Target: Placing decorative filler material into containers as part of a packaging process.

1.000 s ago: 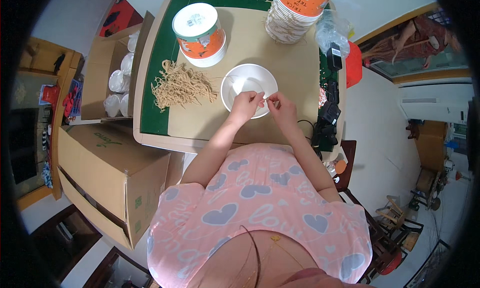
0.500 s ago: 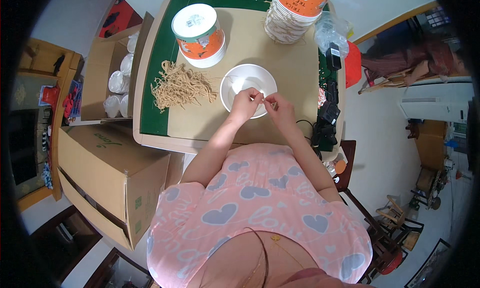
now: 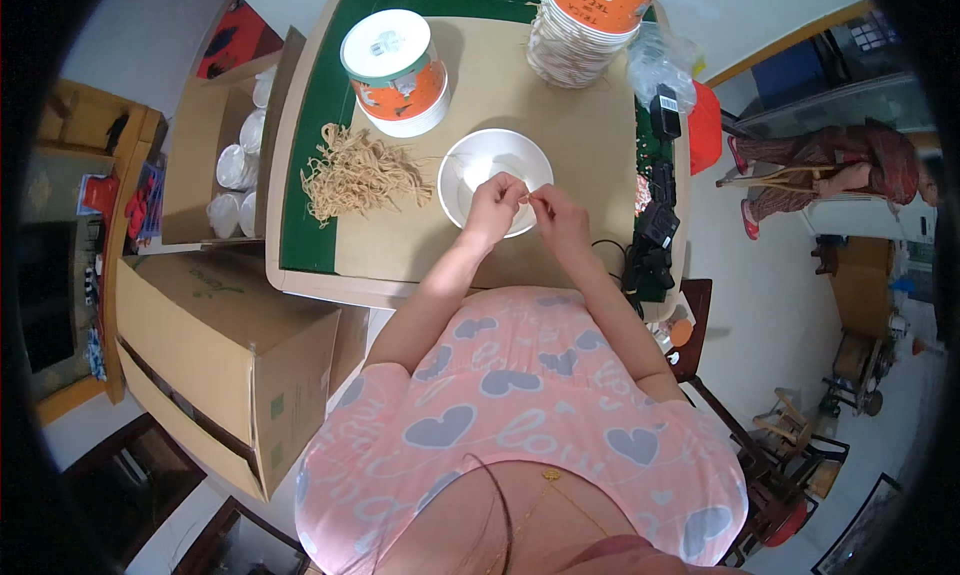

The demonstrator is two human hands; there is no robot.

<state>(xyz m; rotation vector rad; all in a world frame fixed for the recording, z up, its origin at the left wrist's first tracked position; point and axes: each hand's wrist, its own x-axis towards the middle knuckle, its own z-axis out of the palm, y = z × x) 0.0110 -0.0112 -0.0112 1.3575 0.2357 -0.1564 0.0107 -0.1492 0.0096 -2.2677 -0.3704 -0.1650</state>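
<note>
While the L hand (image 3: 492, 211) and R hand (image 3: 562, 221) meet over the near R rim of the white bowl (image 3: 492, 153), thumb & index are pinched together on each, tips almost touching; whatever's betw. them is too small to tell. Bowl sits right under the fingertips, mouth up, approx. round from above, so no long axis shows. L hand is over the opening, nearer its centre; R hand is at the R edge. Farther out, the tan twine pile (image 3: 362, 177) lies L of the bowl, apart from the fingers, nearer L hand. Beyond: inverted orange bucket stack (image 3: 402, 93) far L, taller bucket stack (image 3: 575, 47) w/ twine far R. Brown paper (image 3: 390, 257) under bowl; blk adapters (image 3: 658, 227) along the R side.
</note>
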